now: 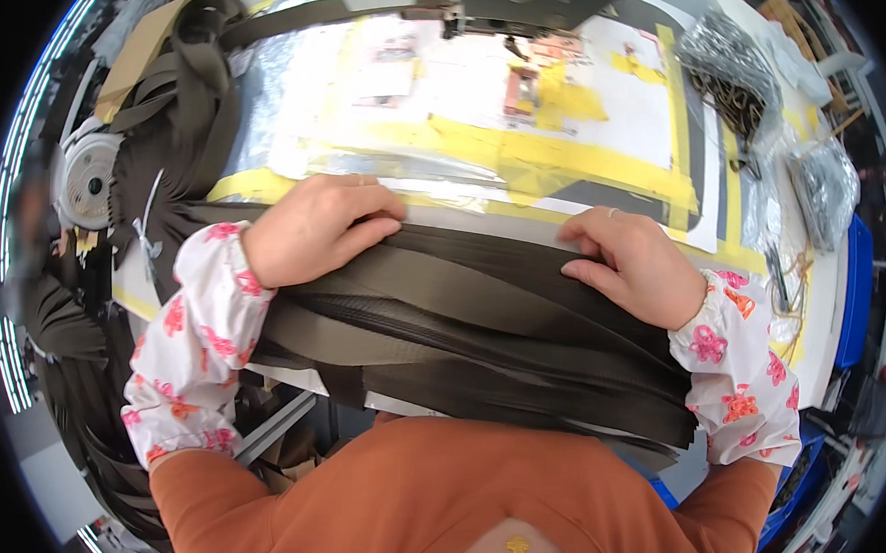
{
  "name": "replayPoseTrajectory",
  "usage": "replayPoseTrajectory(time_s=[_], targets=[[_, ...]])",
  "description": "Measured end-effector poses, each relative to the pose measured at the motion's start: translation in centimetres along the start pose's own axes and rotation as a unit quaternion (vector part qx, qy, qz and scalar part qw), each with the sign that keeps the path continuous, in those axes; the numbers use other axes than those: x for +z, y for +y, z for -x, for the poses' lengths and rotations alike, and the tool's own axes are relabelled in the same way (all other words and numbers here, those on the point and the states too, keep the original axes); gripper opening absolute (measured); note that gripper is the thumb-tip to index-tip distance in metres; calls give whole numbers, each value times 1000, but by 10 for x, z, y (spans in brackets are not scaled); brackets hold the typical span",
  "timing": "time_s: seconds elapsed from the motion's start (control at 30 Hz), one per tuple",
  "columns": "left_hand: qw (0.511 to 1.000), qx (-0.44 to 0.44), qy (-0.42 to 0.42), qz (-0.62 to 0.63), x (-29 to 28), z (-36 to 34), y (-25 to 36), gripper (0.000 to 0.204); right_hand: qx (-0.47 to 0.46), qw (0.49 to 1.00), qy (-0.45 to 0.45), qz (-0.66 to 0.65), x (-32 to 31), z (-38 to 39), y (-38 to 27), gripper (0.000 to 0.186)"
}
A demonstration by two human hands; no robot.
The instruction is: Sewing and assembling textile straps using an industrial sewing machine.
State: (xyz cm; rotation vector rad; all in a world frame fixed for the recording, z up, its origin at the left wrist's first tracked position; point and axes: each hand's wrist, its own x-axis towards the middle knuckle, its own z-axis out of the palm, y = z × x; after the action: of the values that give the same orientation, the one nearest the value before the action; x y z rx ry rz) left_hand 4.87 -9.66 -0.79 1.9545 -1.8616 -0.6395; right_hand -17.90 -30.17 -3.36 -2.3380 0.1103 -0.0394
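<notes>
A thick stack of long, dark olive-brown fabric strips (482, 289) lies across the near edge of the table, just in front of my body. Some strips in it bow and overlap. At the stack's far edge, my left hand (320, 225) is closed, thumb and fingers pinching the strips toward their left part. My right hand (636, 262) pinches the same far edge farther right, its fingers curled and thumb pressed on top. Parts of the fingertips are hidden. White flowered sleeve covers (200, 334) wrap both forearms.
Yellow tape (559, 167) and plastic sheeting cover the worktop beyond the strips. A dark machine (517, 5) overhangs the far side. More strips, bundled with a white tie (149, 216), hang at the left beside a round white fan-like object (89, 180). Clear plastic bags (823, 186) lie right.
</notes>
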Motion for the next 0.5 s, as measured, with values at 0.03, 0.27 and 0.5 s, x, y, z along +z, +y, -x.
replayPoseTrajectory(time_s=[0.03, 0.27, 0.5], targets=[[1000, -13, 0, 22, 3, 2, 0, 13, -11, 1000, -4, -1, -1, -3, -1, 19], [995, 5, 98, 29, 11, 11, -12, 15, 154, 982, -92, -61, -15, -12, -8, 27], [857, -182, 232, -423, -102, -9, -62, 16, 165, 980, -87, -73, -35, -37, 5, 27]])
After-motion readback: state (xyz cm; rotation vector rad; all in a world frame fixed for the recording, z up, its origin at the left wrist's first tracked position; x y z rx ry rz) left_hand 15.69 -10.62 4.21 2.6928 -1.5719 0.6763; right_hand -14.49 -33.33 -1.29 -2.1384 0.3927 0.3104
